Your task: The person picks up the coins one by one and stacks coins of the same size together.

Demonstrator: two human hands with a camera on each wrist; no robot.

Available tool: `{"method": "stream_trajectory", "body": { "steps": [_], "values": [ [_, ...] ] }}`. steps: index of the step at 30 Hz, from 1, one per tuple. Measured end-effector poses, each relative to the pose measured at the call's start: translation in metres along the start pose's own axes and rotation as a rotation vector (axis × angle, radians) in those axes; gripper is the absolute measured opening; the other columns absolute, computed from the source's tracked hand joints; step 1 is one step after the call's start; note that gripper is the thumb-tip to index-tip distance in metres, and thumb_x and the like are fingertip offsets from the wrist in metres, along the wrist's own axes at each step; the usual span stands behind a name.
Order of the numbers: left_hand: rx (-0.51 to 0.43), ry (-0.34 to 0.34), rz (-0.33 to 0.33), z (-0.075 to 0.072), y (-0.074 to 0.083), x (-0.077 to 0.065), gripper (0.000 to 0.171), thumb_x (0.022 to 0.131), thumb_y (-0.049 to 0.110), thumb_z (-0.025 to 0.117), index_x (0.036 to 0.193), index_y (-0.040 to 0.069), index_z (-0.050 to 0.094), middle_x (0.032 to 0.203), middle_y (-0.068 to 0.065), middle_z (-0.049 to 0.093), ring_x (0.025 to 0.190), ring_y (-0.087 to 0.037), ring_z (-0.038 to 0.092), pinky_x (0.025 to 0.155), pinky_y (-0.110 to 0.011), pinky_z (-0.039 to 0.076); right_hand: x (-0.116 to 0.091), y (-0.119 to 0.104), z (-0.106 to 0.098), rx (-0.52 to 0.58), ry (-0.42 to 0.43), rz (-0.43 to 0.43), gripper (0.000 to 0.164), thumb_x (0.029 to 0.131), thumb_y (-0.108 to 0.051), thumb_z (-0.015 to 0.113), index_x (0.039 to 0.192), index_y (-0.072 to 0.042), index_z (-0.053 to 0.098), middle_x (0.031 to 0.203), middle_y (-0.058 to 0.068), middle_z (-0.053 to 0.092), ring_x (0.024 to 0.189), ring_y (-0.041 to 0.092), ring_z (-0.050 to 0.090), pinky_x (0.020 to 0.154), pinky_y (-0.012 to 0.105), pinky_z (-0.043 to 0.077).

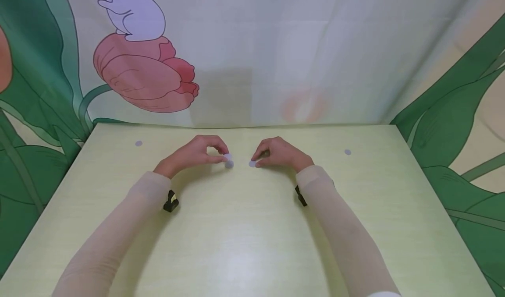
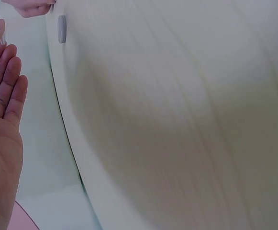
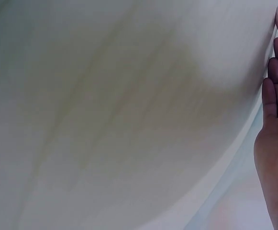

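Observation:
Near the far edge of the table, my left hand (image 1: 199, 151) pinches a small pale round disc (image 1: 227, 156) between thumb and fingertips. A greyer disc (image 1: 229, 164) lies on the table just below it; the left wrist view shows this grey disc (image 2: 62, 29) edge-on, apart from the left fingers (image 2: 15, 96). To the right, my right hand (image 1: 281, 151) has thumb and fingertips on another pale disc (image 1: 252, 164), at or close to the tabletop. In the right wrist view the right hand (image 3: 275, 129) shows at the edge, and its disc is hidden.
One more disc (image 1: 138, 143) lies at the far left of the table (image 1: 244, 227), and another disc (image 1: 347, 152) at the far right. A printed curtain (image 1: 252, 60) hangs right behind the table's far edge. Black wrist devices (image 1: 171, 201) hang under both sleeves.

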State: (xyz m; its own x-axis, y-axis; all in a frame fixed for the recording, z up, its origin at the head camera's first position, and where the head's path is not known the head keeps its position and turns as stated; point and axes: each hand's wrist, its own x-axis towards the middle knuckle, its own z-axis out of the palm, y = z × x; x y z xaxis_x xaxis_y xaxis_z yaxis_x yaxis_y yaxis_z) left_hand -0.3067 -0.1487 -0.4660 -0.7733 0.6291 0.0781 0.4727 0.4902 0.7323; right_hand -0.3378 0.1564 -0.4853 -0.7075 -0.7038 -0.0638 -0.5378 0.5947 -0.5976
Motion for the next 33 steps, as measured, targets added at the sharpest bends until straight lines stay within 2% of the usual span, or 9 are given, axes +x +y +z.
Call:
{"method": "stream_trajectory", "body": {
  "steps": [7,14,21,33],
  "values": [
    [0.014,-0.011,0.026,0.005,0.002,0.007,0.018,0.089,0.02,0.081,0.105,0.016,0.074,0.104,0.003,0.07,0.104,-0.019,0.064,0.099,-0.048,0.05,0.0,0.0,0.0,0.007,0.001,-0.007,0.016,0.089,-0.021,0.081,0.105,-0.021,0.081,0.108,-0.007,0.07,0.105,0.012,0.062,0.1,0.031,0.047],
    [-0.006,-0.026,-0.002,0.009,0.005,0.012,0.02,0.088,0.02,0.082,0.105,0.014,0.073,0.104,0.002,0.071,0.105,-0.02,0.064,0.1,-0.048,0.049,0.002,0.005,0.001,0.012,0.001,0.006,0.016,0.088,-0.023,0.082,0.105,-0.023,0.081,0.107,-0.01,0.07,0.105,0.01,0.062,0.1,0.03,0.047],
    [-0.014,-0.029,0.016,0.013,0.005,0.017,0.021,0.089,0.021,0.081,0.106,0.013,0.072,0.105,0.001,0.071,0.105,-0.019,0.064,0.1,-0.048,0.049,0.002,0.006,0.001,0.015,0.003,0.012,0.017,0.088,-0.023,0.082,0.104,-0.023,0.081,0.107,-0.01,0.07,0.103,0.01,0.062,0.098,0.031,0.048],
    [-0.019,-0.046,-0.003,0.019,0.006,0.027,0.021,0.09,0.022,0.08,0.107,0.014,0.073,0.105,0.002,0.071,0.107,-0.02,0.063,0.1,-0.043,0.05,0.008,0.001,0.002,0.04,0.001,0.023,0.015,0.087,-0.02,0.083,0.102,-0.019,0.08,0.105,-0.006,0.071,0.102,0.01,0.065,0.097,0.028,0.049]
  ]
}}
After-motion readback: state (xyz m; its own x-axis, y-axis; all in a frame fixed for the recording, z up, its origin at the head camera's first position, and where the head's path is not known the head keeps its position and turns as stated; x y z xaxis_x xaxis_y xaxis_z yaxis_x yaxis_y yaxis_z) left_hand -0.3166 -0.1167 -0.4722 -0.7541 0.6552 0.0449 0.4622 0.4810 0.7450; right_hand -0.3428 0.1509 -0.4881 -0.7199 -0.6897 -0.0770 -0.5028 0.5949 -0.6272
